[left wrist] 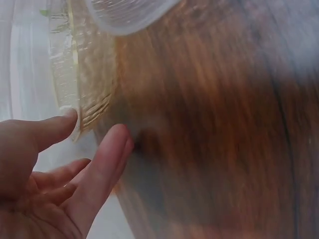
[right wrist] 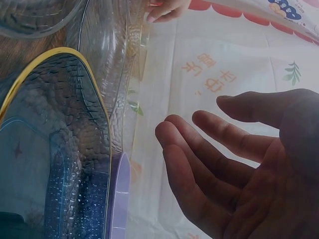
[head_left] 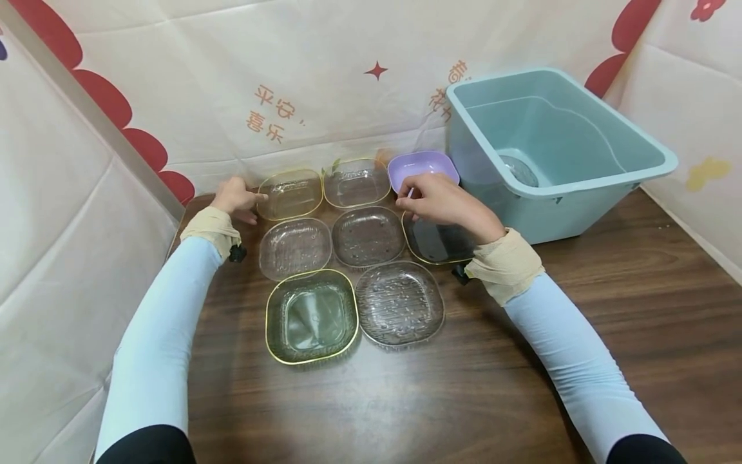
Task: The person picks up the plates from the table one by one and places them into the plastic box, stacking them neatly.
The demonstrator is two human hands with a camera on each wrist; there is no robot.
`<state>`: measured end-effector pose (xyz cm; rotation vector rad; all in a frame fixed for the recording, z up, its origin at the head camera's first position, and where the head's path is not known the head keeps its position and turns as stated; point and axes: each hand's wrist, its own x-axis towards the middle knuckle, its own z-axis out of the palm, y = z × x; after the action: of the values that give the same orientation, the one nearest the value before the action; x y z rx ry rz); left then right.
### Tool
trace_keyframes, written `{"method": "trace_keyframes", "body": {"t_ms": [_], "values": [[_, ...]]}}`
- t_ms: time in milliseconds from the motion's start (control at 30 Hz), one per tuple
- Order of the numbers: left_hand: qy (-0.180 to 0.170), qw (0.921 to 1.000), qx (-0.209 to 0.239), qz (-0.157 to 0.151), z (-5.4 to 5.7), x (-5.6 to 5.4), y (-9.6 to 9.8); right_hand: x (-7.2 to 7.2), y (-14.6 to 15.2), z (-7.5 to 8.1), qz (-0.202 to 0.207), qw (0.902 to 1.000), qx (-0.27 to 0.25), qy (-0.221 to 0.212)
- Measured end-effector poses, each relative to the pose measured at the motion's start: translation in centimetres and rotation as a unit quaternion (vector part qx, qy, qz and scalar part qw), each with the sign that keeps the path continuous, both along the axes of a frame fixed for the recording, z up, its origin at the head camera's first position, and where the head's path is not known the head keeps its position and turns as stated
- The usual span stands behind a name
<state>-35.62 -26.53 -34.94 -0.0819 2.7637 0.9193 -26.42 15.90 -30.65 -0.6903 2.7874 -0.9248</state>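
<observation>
- Left hand [head_left: 234,196], fingers loosely parted and gripping nothing, at the left edge of the translucent amber tray [head_left: 292,196]; only the left wrist view reveals its pebbled wall, with the thumb at its rim
- Green tray [head_left: 312,316], squarish, round-cornered, gold-rimmed
- Purple tray [head_left: 422,166], opaque, partly behind the right hand [head_left: 437,200]; the right wrist view shows that palm empty, fingers gently bent
- Dark tray [head_left: 440,241], gold-rimmed, its rippled wall clear only from the right wrist
- Blue tub [head_left: 533,216], smooth-walled
</observation>
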Motion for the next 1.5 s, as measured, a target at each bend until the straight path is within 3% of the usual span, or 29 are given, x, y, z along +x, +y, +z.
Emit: {"method": "trace_keyframes", "body": {"t_ms": [67, 167, 267, 400, 600, 833, 1033, 1233, 1500], "values": [[-0.013, 0.9998, 0.016, 0.008, -0.3, -0.2, 0.3, 0.0, 0.0, 0.1, 0.000, 1.0000, -0.002, -0.002], [-0.012, 0.9999, -0.002, 0.013, -0.5, -0.3, 0.9, 0.1, 0.0, 0.2, 0.004, 1.0000, -0.006, -0.006], [0.026, 0.9969, -0.075, 0.000, -0.7, -0.3, 1.4, 0.1, 0.1, 0.2, 0.005, 0.9999, -0.008, -0.010], [0.065, 0.9899, -0.126, -0.007, -0.9, -0.2, 1.8, 0.0, 0.3, 0.1, 0.001, 0.9998, -0.011, -0.014], [0.095, 0.9856, -0.140, 0.000, -1.3, 0.1, 1.8, -0.1, 0.4, -0.1, 0.005, 0.9998, -0.013, -0.011], [0.105, 0.9870, -0.121, 0.013, -1.5, 0.5, 0.9, -0.1, 0.4, -0.1, 0.004, 0.9999, -0.008, -0.009], [0.113, 0.9886, -0.095, 0.026, -1.1, 0.8, 0.5, 0.0, 0.4, -0.1, 0.001, 0.9999, -0.010, -0.009], [0.155, 0.9834, -0.088, 0.034, -0.7, 1.4, 1.0, -0.1, 0.6, 0.0, 0.000, 0.9998, -0.012, -0.014], [0.175, 0.9832, -0.051, 0.001, 0.3, 2.9, 3.2, -0.2, 0.7, 0.1, 0.001, 0.9997, -0.014, -0.018]]}}
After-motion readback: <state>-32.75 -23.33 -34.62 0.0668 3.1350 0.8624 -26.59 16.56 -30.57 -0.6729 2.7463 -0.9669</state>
